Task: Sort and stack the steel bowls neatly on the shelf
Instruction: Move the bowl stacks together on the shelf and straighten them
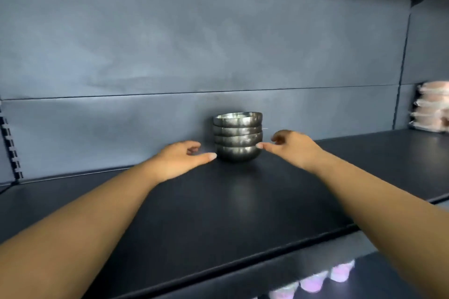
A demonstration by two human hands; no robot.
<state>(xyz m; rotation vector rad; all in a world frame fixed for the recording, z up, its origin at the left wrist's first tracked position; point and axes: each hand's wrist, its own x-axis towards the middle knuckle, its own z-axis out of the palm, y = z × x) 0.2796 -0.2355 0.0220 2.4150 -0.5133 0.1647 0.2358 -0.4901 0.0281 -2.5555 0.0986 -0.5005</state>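
Nearest, below the stack and under the shelf's front lip, a row of pale pink-lit cups (pixel 313 284), blurred. Above these, two bare forearms reaching in from the lower corners over the dark shelf (pixel 218 213), converging toward the stack. Left of the stack's base, the left hand (pixel 179 159), palm down just over the shelf, thumb stretched toward the lowest bowl with its tip just beside the bowl wall, contact not certain; fingers (pixel 193 147) loosely curled, holding nothing. Right of the stack, the right hand (pixel 295 144), a little higher, thumb tip at the seam between the lowest bowl and the one above, touching or very nearly; fingers (pixel 279 137) bent and relaxed, gripping nothing. Between the two hands, the stack (pixel 238 137) itself: four steel bowls nested upright, rims level, standing at the rear of the shelf close against the back panel, with a faint reflection on the shelf in front. Behind the stack, a grey-blue back panel (pixel 194 43) with a horizontal seam above the top rim. Far left of the stack, a slotted upright (pixel 11 148). Far right of the stack, at the frame edge, a pile of pale pink wrapped packs (pixel 432 109).
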